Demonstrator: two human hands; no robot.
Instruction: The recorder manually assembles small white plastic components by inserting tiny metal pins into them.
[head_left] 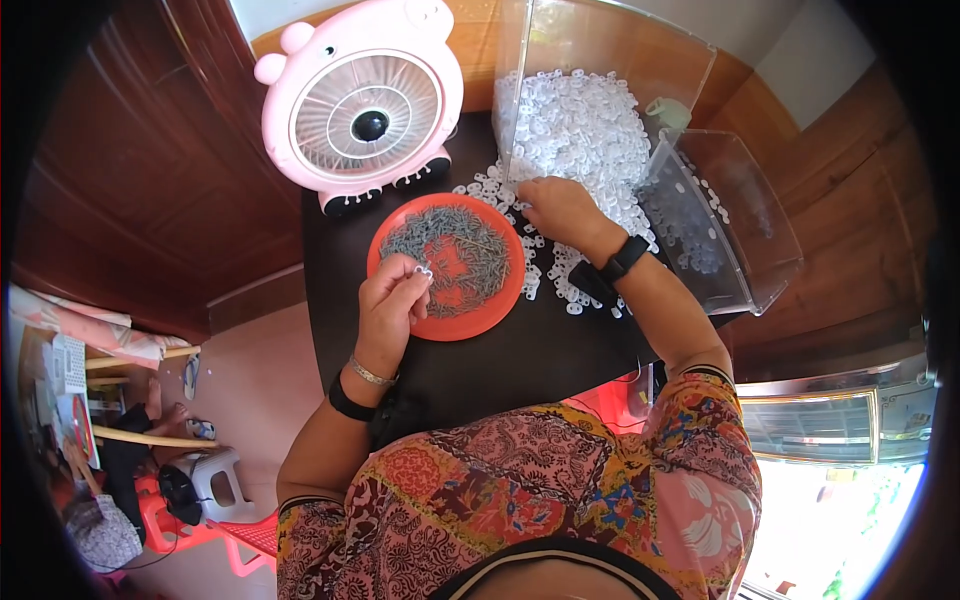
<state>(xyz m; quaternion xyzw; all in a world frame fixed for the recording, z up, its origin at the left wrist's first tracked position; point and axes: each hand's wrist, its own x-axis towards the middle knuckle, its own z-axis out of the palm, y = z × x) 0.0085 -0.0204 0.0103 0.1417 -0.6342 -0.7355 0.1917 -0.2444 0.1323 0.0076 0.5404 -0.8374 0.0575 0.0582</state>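
Observation:
Over the near-left rim of an orange plate [452, 327], my left hand [385, 308] pinches a small white plastic clip [424, 271] between thumb and fingertips. Many grey screws [440, 230] lie spread in that plate, thickest along its far side. To the right, my right hand [568, 212] has its thumb and forefinger pressed together at the edge of a heap of white plastic clips [625, 215]. What those fingertips hold, if anything, is too small to make out. Loose clips [483, 188] lie beside the plate, on the dark table [480, 380].
A pink animal-shaped fan [372, 100] stands behind the plate. A tall clear bin [590, 120] at the back spills clips onto the table; a smaller clear bin [715, 220] stands to its right. A black object [592, 284] lies under my right wrist. Another person [105, 520] sits far left near stools [215, 485].

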